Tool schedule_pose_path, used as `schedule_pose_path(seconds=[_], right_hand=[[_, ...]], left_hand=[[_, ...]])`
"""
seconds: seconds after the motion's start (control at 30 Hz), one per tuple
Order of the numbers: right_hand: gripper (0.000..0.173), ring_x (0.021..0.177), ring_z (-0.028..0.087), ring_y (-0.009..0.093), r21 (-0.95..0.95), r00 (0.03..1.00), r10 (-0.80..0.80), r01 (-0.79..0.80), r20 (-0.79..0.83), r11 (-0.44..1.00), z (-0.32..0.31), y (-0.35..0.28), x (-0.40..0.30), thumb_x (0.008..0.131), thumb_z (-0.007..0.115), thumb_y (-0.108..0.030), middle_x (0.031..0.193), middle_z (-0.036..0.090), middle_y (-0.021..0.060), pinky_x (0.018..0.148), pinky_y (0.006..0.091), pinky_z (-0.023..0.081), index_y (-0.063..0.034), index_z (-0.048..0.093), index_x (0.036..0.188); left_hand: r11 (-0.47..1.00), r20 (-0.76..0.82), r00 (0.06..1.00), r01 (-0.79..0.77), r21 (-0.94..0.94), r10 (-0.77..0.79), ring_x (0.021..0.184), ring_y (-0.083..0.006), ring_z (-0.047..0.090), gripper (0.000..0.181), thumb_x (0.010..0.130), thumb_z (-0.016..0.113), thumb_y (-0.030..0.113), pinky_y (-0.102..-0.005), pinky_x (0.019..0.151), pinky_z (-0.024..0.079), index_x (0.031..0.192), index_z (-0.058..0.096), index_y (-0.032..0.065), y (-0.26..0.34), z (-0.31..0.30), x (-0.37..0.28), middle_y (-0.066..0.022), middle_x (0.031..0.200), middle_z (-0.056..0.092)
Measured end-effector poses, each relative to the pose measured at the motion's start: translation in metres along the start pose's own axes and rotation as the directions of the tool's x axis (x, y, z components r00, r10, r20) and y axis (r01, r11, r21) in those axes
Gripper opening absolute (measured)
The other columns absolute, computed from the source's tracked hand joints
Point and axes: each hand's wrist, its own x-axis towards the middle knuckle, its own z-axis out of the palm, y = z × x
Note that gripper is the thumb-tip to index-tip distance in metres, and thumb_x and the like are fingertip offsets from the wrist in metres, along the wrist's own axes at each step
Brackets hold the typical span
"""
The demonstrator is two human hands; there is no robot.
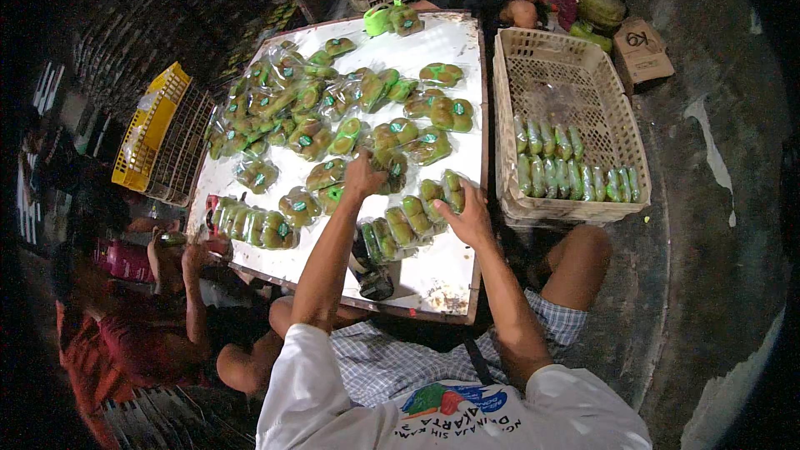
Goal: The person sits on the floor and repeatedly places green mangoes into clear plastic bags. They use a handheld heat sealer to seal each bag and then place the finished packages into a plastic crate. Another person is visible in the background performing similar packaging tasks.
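Note:
Packs of green-brown buns (309,137) in clear plastic, many with a small green sticker, are spread over a white-topped table (431,281). My left hand (364,176) has its fingers at a wrapped bun pack (395,169) mid-table and appears to grip it. Close to the right edge, my right hand (467,215) is around the end pack (454,190) of a row of bun packs (400,225) standing on edge. Its thumb is on the near side and its fingers are partly hidden. A dark object (375,284), unclear in kind, lies beside the row's left end.
A beige plastic crate (625,144) right of the table holds two rows of wrapped buns. Another standing row (250,225) is at the table's left. A green object (376,20) lies at the far edge. One person sits across; another person's hands (194,256) are at left. A yellow crate (140,144) stands beyond.

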Motion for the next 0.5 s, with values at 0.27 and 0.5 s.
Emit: schedule_pose_path(seconds=[0.27, 0.5], right_hand=[[0.078, 0.110, 0.059, 0.028, 0.277, 0.957, -0.155, 0.085, 0.244, 0.957, -0.011, -0.094, -0.039, 0.073, 0.082, -0.026, 0.119, 0.060, 0.0176, 0.093, 0.0372, 0.047, 0.0016, 0.043, 0.134], [0.062, 0.106, 0.057, 0.015, 0.698, 0.885, -0.228, -0.140, 0.406, 0.703, -0.008, -0.101, -0.081, 0.077, 0.082, -0.021, 0.115, 0.059, 0.0082, 0.095, 0.0297, 0.045, 0.0008, 0.050, 0.124]], left_hand=[[0.816, -0.355, 0.739, -0.553, 0.166, 0.573, 0.113, -0.0309, 0.050, 0.058, 0.065, 0.085, 0.023, -0.0499, 0.103, 0.033, 0.116, 0.061, 0.0084, 0.105, -0.115, -0.166, -0.0137, 0.112, 0.053], [0.127, 0.321, 0.936, 0.339, -0.932, -0.142, 0.097, -0.0169, 0.060, 0.050, 0.087, 0.072, 0.025, -0.0318, 0.086, 0.048, 0.124, 0.053, -0.0022, 0.074, -0.054, -0.251, -0.0073, 0.107, 0.064]])
